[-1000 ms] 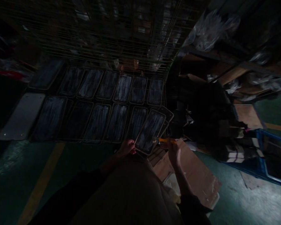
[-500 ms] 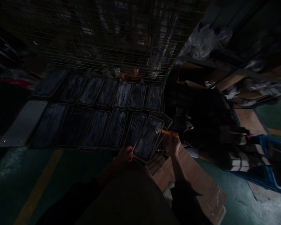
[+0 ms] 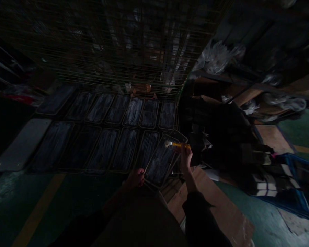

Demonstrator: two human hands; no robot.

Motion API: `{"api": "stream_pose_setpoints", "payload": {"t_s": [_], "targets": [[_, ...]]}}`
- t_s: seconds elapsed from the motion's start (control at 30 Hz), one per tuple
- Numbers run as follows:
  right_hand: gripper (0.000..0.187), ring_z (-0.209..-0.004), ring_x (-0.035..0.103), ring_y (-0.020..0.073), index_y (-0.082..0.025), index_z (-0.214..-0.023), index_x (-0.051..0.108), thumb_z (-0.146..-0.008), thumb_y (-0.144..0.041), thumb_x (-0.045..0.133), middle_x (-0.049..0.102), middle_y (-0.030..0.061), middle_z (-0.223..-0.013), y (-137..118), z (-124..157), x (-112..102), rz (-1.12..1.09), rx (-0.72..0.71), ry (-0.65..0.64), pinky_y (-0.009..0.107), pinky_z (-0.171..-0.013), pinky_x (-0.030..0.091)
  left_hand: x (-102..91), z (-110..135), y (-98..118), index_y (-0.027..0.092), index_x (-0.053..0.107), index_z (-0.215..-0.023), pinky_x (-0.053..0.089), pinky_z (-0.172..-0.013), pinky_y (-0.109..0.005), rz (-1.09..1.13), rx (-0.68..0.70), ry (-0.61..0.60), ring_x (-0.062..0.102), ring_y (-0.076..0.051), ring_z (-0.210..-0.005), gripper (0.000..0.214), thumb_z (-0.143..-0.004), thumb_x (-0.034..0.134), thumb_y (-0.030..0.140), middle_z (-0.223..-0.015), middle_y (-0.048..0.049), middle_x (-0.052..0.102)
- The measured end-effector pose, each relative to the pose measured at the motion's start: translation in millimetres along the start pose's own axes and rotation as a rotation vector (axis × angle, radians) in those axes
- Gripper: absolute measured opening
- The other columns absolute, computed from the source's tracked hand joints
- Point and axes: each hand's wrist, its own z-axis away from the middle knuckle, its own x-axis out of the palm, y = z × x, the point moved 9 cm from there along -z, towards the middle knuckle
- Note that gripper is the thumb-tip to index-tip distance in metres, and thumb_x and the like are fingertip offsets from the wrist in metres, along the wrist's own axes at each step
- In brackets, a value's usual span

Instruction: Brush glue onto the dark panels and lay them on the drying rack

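Observation:
My right hand (image 3: 186, 156) is closed round the yellow handle of a paintbrush (image 3: 177, 145). The pale bristles rest on or just over the upper part of a dark rectangular panel (image 3: 158, 163) with rounded corners and whitish streaks. At that panel's lower left edge, my left hand (image 3: 136, 178) has its fingers closed on the rim. The panel lies tilted over another dark panel (image 3: 180, 135), whose corner with holes sticks out behind it. To the left, similar streaked panels (image 3: 125, 147) lie in two rows.
A bare pale panel (image 3: 23, 144) lies at the far left. Behind the rows rises a wire mesh cage (image 3: 113, 65). A cardboard sheet (image 3: 208, 206) is at my right, with a blue crate (image 3: 298, 192) beyond it. Shelving holds clear plastic wrap (image 3: 218, 58).
The brush has moved slightly left across the upper part of the panel with my right hand. My left hand still grips the panel's edge. The whole view has shifted a little.

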Motion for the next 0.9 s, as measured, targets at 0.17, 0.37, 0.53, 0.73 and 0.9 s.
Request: {"api": "stream_pose_setpoints", "payload": {"t_s": [0.17, 0.37, 0.53, 0.73, 0.9], "targets": [[0.050, -0.056, 0.066, 0.0204, -0.019, -0.098, 0.059, -0.084, -0.067, 0.057, 0.068, 0.0006, -0.066, -1, -11, 2, -0.070, -0.033, 0.091, 0.031, -0.056, 0.054, 2.6, 0, -8, 0.020, 0.049, -0.080, 0.042, -0.042, -0.019, 0.056, -0.039, 0.033, 0.058, -0.012, -0.040, 0.007, -0.078, 0.054, 0.016, -0.047, 0.0075, 0.055], [0.049, -0.055, 0.065, 0.0186, -0.019, -0.097, 0.057, -0.086, -0.066, 0.053, 0.068, 0.0006, -0.067, 0, -2, 8, -0.019, -0.025, 0.099, 0.030, -0.057, 0.055, 13.6, 3, -12, 0.019, 0.047, -0.083, 0.055, -0.053, -0.025, 0.275, -0.116, 0.014, 0.068, -0.015, -0.051, 0.011, -0.079, 0.056, 0.014, -0.058, 0.0048, 0.062], [0.052, -0.061, 0.069, 0.0192, -0.018, -0.102, 0.059, -0.088, -0.067, 0.050, 0.069, 0.0020, -0.070, -11, 17, -15, 0.094, -0.033, 0.155, 0.029, -0.059, 0.055, 19.2, 6, -16, 0.019, 0.047, -0.080, 0.058, -0.057, -0.028, 0.403, -0.199, 0.015, 0.068, -0.015, -0.051, 0.018, -0.076, 0.064, 0.018, -0.059, 0.0044, 0.063], [0.040, -0.064, 0.070, 0.0206, -0.021, -0.093, 0.061, -0.091, -0.060, 0.051, 0.071, 0.0032, -0.070, -1, 102, -24, 0.318, 0.084, -0.053, 0.027, -0.058, 0.053, 19.5, 10, -12, 0.016, 0.053, -0.085, 0.060, -0.063, -0.031, 0.465, -0.108, -0.081, 0.072, -0.018, -0.061, 0.026, -0.073, 0.072, 0.029, -0.070, -0.0017, 0.070], [0.037, -0.059, 0.068, 0.0219, -0.022, -0.092, 0.066, -0.089, -0.056, 0.055, 0.071, 0.0041, -0.069, 3, 141, -36, 0.357, 0.126, -0.186, 0.028, -0.052, 0.052, 17.0, 15, -8, 0.017, 0.052, -0.089, 0.059, -0.062, -0.030, 0.442, -0.098, -0.104, 0.072, -0.018, -0.060, 0.035, -0.070, 0.074, 0.036, -0.068, -0.0005, 0.068]]}}
